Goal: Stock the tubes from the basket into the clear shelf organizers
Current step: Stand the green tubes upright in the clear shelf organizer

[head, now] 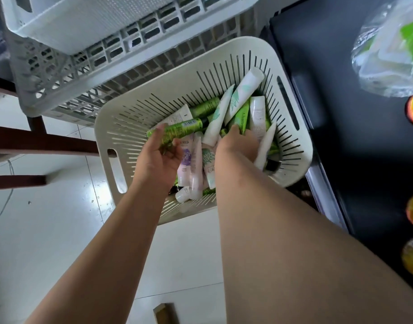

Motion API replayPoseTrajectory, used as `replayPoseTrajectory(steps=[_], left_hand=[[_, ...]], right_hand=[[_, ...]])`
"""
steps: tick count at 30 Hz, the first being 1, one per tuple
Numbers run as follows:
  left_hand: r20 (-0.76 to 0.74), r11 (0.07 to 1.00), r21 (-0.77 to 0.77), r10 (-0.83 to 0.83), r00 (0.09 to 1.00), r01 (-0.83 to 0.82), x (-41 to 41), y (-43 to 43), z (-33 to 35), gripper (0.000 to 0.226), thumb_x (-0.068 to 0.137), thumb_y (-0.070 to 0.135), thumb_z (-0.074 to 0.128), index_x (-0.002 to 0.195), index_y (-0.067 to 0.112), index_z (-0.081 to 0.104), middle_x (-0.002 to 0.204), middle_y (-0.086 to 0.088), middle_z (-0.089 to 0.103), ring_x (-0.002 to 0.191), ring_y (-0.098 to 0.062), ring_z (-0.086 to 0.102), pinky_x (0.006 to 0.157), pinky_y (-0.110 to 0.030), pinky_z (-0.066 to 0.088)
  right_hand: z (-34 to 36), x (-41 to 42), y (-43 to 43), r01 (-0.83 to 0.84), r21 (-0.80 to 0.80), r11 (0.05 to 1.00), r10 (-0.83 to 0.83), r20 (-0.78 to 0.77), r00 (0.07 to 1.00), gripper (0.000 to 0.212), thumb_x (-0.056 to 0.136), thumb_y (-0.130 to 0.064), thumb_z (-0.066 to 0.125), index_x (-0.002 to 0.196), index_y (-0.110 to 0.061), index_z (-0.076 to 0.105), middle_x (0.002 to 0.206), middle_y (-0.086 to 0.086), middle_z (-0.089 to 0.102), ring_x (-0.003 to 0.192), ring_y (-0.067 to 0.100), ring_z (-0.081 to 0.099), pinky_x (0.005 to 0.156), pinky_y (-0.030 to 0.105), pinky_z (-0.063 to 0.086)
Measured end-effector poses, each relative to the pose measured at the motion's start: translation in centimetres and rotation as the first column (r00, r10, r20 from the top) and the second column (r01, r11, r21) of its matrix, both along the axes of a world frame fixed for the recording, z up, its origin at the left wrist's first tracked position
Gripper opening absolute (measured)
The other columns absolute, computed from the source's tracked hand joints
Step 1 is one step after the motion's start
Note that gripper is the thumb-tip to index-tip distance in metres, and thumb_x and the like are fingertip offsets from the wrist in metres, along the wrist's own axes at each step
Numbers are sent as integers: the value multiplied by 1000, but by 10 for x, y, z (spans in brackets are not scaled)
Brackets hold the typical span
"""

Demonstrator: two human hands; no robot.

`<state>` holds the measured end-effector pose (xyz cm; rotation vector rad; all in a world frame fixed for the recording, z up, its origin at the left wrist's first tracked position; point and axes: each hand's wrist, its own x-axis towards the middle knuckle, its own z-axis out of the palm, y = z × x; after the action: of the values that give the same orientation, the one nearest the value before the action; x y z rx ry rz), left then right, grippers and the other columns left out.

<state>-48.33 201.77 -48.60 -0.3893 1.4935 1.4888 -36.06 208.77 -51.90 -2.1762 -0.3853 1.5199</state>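
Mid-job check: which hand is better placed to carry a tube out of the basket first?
Left. The left hand grips a green tube over the other tubes; the right hand is down among them, fingers hidden, grip unclear.

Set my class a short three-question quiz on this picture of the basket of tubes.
1. True or false: the left hand holds a shiny green plastic tube.
2. Where does the pile of green and white tubes lie? A: in the cream slotted plastic basket; B: on the floor; C: on the shelf.
3. Fill in: the right hand reaches into the pile of ____.
Key: 1 true; 2 A; 3 tubes.
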Motion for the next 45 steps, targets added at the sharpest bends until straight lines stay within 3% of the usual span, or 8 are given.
replayPoseTrajectory(steps=[8, 10, 13, 23, 27, 34, 39, 45], left_hand=[[-54, 989, 86, 124, 991, -119, -9, -4, 17, 24, 84, 9, 78, 105, 9, 66, 91, -8, 69, 80, -18, 62, 79, -29, 56], [-74, 987, 130, 105, 992, -95, -9, -5, 35, 35, 83, 5, 77, 115, 9, 65, 106, -7, 73, 101, -22, 68, 96, -36, 55], [-160, 990, 137, 35, 986, -12, -4, -6, 65, 25, 83, -2, 76, 99, 11, 63, 89, 2, 76, 101, -20, 74, 94, -43, 57], [51, 991, 129, 13, 999, -19, 8, -6, 148, 19, 82, 5, 80, 91, 1, 64, 100, -8, 73, 103, -17, 71, 88, -27, 60], [-41, 978, 87, -185, 982, 188, 32, -12, 169, 10, 87, -1, 74, 94, -2, 67, 98, -14, 73, 94, -22, 73, 68, -25, 62], [-244, 831, 200, -471, 848, 519, 62, -19, 202, 11, 95, -3, 61, 96, 2, 71, 95, -9, 73, 86, -17, 72, 74, -25, 61], [-503, 626, 104, -637, 584, 773, 76, -23, 226, 41, 78, -16, 73, 111, 8, 73, 104, -16, 76, 94, -25, 72, 90, -31, 59], [-890, 527, -395, -422, -172, 752, 84, -14, 234, 44, 74, -9, 80, 105, 23, 77, 92, 10, 73, 82, -1, 70, 74, -6, 49]], right_hand=[[30, 3, -13, 111, 181, 977, -132, 110, 985, 22, 96, -35, 64, 80, -21, 68, 83, -5, 72, 73, 10, 66, 66, 29, 57], [46, 11, -17, 97, 228, 969, -130, 134, 982, 22, 95, -35, 65, 79, -20, 69, 79, -5, 69, 70, 10, 63, 59, 23, 52], [74, 28, -26, 4, 247, 969, -54, 197, 979, 20, 97, -36, 63, 91, -19, 71, 82, -3, 66, 66, 10, 58, 48, 17, 30], [168, 33, -51, -147, 421, 895, 132, 65, 989, 36, 83, -50, 66, 77, -14, 68, 78, 0, 74, 73, 23, 73, 71, 44, 62], [201, 42, -60, -140, 477, 868, 130, 55, 990, 38, 84, -48, 64, 76, -11, 67, 71, 2, 72, 69, 24, 71, 68, 43, 60], [227, 67, -62, -149, 530, 835, 119, 91, 989, 32, 91, -41, 65, 78, -11, 63, 76, 4, 68, 72, 27, 63, 63, 33, 48], [234, 69, -61, -99, 531, 841, 88, 47, 995, 32, 92, -40, 63, 79, -10, 65, 78, 6, 69, 75, 29, 65, 67, 37, 53], [240, 75, -55, -100, 559, 823, 72, 73, 995, 32, 93, -36, 64, 72, -14, 58, 83, 9, 68, 74, 30, 60, 64, 35, 48]])
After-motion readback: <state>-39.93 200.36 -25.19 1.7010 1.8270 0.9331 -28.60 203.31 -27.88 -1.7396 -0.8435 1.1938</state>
